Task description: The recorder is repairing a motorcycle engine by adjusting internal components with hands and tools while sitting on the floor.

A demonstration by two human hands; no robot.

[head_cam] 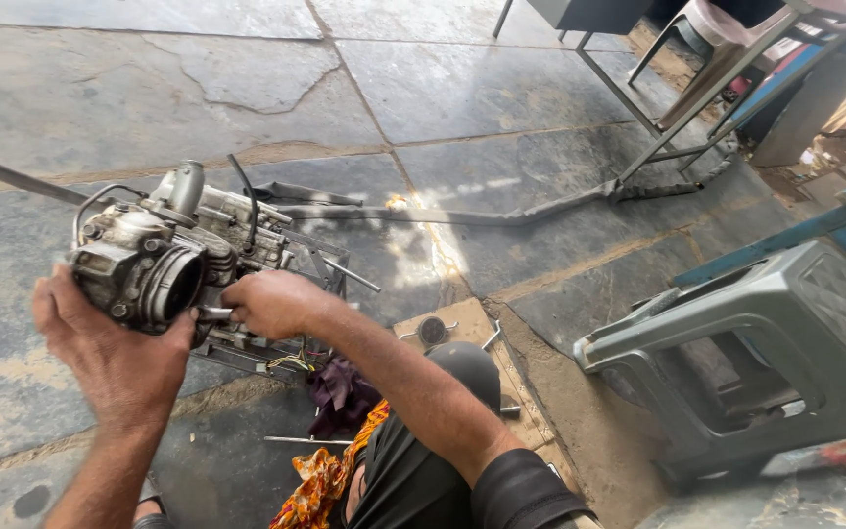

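**Carburettor held over stone floor**

While the left hand cups a grimy metal carburettor from below, fingers spread against its body, the right hand is closed on a slim tool at its round throat. A grey plastic stool lies tipped nearby.

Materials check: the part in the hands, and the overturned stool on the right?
Engine part: looks like cast metal, probably aluminium; dull grey, grimy, with rough cast contours. Stool: likely moulded plastic; matte grey, ribbed lattice panel, scuffed. Left hand cradles the part; right hand works at it.
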